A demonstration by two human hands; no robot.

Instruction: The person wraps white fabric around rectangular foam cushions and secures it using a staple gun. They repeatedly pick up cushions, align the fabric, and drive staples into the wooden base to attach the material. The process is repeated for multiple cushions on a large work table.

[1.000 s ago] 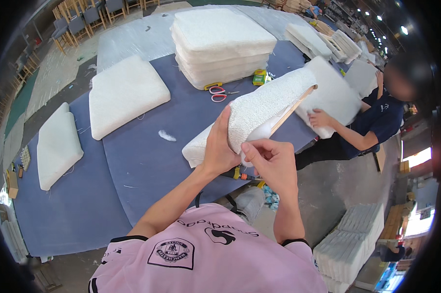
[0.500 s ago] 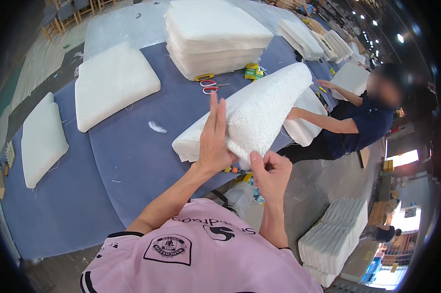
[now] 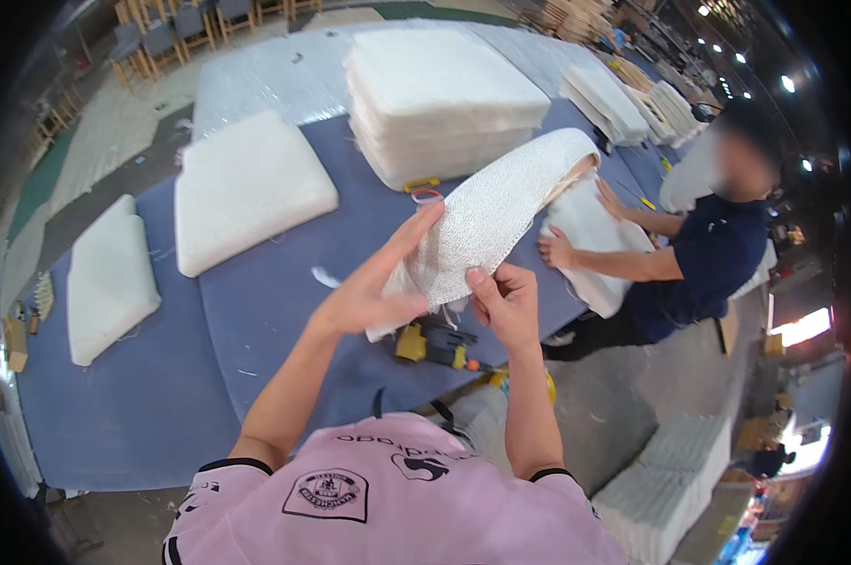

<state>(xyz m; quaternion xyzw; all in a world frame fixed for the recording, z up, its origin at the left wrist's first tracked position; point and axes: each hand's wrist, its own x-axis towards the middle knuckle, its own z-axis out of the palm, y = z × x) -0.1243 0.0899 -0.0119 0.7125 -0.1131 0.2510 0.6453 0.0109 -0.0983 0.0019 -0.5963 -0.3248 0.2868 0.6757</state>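
A white textured fabric-covered seat cushion [image 3: 501, 202] is tilted up on edge in front of me, with a pale tan inner edge showing at its far right end. My right hand [image 3: 507, 303] pinches the cushion's near lower edge between thumb and fingers. On its left side, my left hand [image 3: 373, 282] has its fingers stretched out flat against the cover, the thumb apart from them. Under the cushion, near my right hand, lies a black and yellow power tool [image 3: 435, 346]. Red-handled scissors [image 3: 427, 196] peek out just beyond my left fingertips.
A tall stack of white cushions [image 3: 444, 104] stands at the back of the blue table [image 3: 284, 377], a yellow cutter [image 3: 422, 185] before it. Two single cushions lie left. At right, a co-worker [image 3: 689, 235] rests both hands on another cushion [image 3: 599, 250]. Stacked white pieces [image 3: 661, 480] stand lower right.
The cushion has turned up on edge, uncovering the power tool. My left hand has shifted left and down along it. My right hand keeps its pinch. The co-worker's hands have come onto their cushion.
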